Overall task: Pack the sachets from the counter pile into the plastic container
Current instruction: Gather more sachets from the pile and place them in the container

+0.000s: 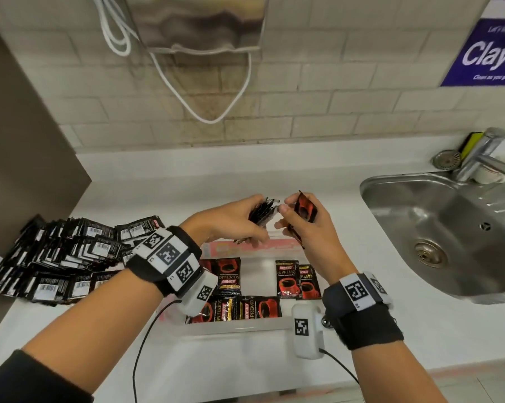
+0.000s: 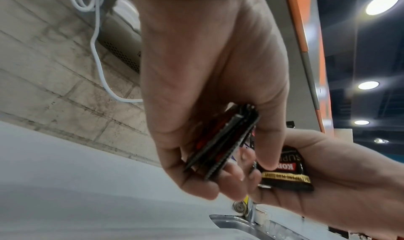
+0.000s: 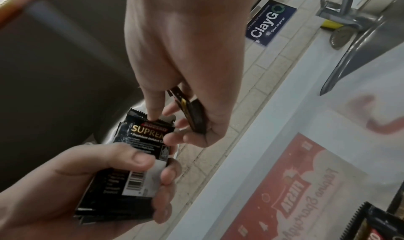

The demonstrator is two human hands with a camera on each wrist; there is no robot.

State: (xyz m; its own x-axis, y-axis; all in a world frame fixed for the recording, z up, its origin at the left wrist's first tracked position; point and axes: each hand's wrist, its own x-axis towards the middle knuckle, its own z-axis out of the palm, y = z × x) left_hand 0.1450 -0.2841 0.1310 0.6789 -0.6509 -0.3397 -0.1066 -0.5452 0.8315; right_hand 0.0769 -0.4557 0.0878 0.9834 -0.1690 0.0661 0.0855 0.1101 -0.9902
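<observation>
We hold both hands raised over the container, fingertips almost meeting. Our left hand grips a stack of sachets; our right hand pinches one sachet. The pile lies far left.

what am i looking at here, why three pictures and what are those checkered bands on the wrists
No machine here: a person is packing coffee sachets. The big picture comes from a head camera; the other two come from cameras strapped to the wrists, hence the checkered bands. The left hand grips a small stack of sachets; the right hand holds a few more sachets. Below them is the plastic container, with several sachets already inside. The pile lies on the white counter, beside a steel sink.
</observation>
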